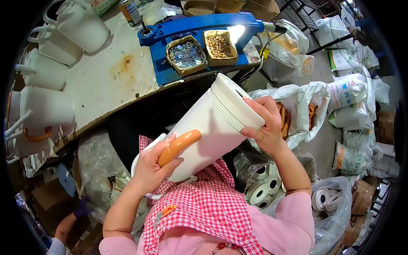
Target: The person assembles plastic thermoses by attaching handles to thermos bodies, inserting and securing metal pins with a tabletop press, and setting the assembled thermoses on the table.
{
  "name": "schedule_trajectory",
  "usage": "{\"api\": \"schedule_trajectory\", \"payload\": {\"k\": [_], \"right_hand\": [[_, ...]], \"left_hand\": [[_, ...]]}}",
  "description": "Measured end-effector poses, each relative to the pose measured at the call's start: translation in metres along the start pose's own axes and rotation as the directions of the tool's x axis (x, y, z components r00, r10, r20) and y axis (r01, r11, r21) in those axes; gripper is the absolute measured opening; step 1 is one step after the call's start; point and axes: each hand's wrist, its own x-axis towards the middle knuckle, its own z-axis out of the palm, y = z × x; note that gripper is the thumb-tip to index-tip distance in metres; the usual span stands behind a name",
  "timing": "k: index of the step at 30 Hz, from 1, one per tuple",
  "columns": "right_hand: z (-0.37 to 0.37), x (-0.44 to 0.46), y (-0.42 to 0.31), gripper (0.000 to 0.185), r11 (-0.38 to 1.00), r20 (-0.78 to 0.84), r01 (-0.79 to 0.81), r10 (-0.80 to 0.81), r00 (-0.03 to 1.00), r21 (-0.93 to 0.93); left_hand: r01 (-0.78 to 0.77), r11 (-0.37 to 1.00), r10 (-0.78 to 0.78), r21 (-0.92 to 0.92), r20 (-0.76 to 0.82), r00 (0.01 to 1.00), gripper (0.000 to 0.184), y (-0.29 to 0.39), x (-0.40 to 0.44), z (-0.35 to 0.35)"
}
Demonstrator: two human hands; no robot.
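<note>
A tall white plastic bucket point(206, 127) lies tilted across my lap, its ringed end pointing up and to the right. My right hand point(267, 123) grips that ringed end, thumb on the outer wall and fingers over the edge. Lower down, my left hand point(154, 163) is closed around a glossy orange-tan handle point(180, 146), held against the bucket's side. Whether the handle is fastened to the bucket, I cannot tell. Ahead on the bench is a blue press-like machine point(199, 24), its lamp lit, with a box of metal washers point(185, 55) and a box of brass-coloured rivets or screws point(220, 46).
Several white buckets point(46, 106) line the left of the workbench point(100, 91). A spray can point(129, 12) stands at the back. Bags of orange-brown handles point(284, 119) and white round parts point(259, 187) sit on the right. Another person's gloved hand point(81, 207) shows lower left.
</note>
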Motion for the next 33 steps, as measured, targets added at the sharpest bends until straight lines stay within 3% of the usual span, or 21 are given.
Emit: {"api": "schedule_trajectory", "payload": {"k": [3,7,11,13,15,17,19,22,23,25,26,27,29,30,31,32,33], "right_hand": [[0.005,0.007,-0.002,0.061,1.000,0.021,-0.016,0.016,1.000,0.019],[0.020,0.012,-0.008,0.050,0.997,0.031,-0.054,0.053,0.998,0.051],[0.030,0.029,-0.010,0.041,0.998,0.061,-0.060,0.058,0.996,0.034],[0.035,0.041,-0.015,0.036,0.977,0.110,-0.207,0.212,0.971,-0.059],[0.039,0.051,-0.016,0.034,0.971,0.117,-0.220,0.230,0.966,-0.096],[0.031,0.064,-0.019,0.036,0.946,0.306,-0.236,0.297,0.905,-0.220],[0.006,0.070,0.010,0.050,0.889,0.510,-0.445,0.334,0.792,0.109],[-0.011,0.099,0.065,0.074,0.707,0.455,-0.476,0.240,0.858,0.524],[0.004,0.085,0.086,0.079,0.641,0.473,-0.502,0.236,0.849,0.580],[0.055,0.036,0.131,0.089,0.631,0.572,-0.578,0.248,0.782,0.518],[0.070,0.022,0.136,0.094,0.582,0.581,-0.601,0.252,0.774,0.548],[0.073,0.019,0.130,0.099,0.464,0.561,-0.607,0.251,0.789,0.645],[0.066,0.037,0.082,0.097,0.057,0.484,-0.519,0.285,0.827,0.853],[0.060,0.033,0.078,0.095,0.072,0.473,-0.523,0.337,0.814,0.849],[0.055,0.029,0.079,0.094,0.092,0.451,-0.522,0.391,0.802,0.848],[0.051,0.020,0.078,0.089,0.216,0.397,-0.554,0.500,0.770,0.804],[0.053,0.006,0.084,0.081,0.187,0.376,-0.578,0.595,0.710,0.794]], "left_hand": [[-0.111,0.993,0.112,0.028,-0.051,0.992,0.057,-0.009,-0.002,0.004],[-0.069,0.996,0.074,0.054,-0.088,0.993,0.059,-0.011,-0.006,0.008],[-0.039,0.980,0.067,0.197,-0.138,0.988,0.065,-0.007,-0.012,0.018],[-0.023,0.967,0.069,0.253,-0.175,0.982,0.068,-0.002,-0.011,0.030],[0.000,0.920,0.045,0.391,-0.104,0.994,0.071,-0.001,-0.010,0.042],[0.035,0.934,0.012,0.355,-0.127,0.992,0.069,0.000,-0.004,0.037],[0.032,0.971,0.006,0.236,-0.160,0.987,0.071,-0.002,-0.009,0.026],[-0.052,0.979,0.086,0.199,-0.168,0.982,0.061,-0.019,-0.025,0.015],[-0.093,0.969,0.137,0.228,-0.188,0.972,0.057,-0.024,-0.031,0.014],[-0.070,0.996,0.079,0.056,-0.181,0.980,0.052,-0.042,-0.037,0.021],[0.014,0.999,-0.006,0.038,-0.209,0.978,0.053,-0.041,-0.042,0.018],[0.032,0.999,-0.021,0.044,-0.229,0.973,0.053,-0.043,-0.046,0.018],[-0.179,0.984,0.159,-0.016,-0.384,0.909,0.055,-0.049,-0.046,0.017],[-0.172,0.983,0.125,-0.057,-0.477,0.870,0.053,-0.038,-0.053,0.008],[-0.032,0.980,-0.065,-0.196,-0.465,0.883,0.049,-0.012,-0.066,-0.017],[0.010,0.982,-0.105,-0.186,-0.508,0.855,0.051,-0.009,-0.083,-0.040],[0.057,0.997,-0.079,-0.059,-0.534,0.842,0.053,0.013,-0.099,-0.074]]}}
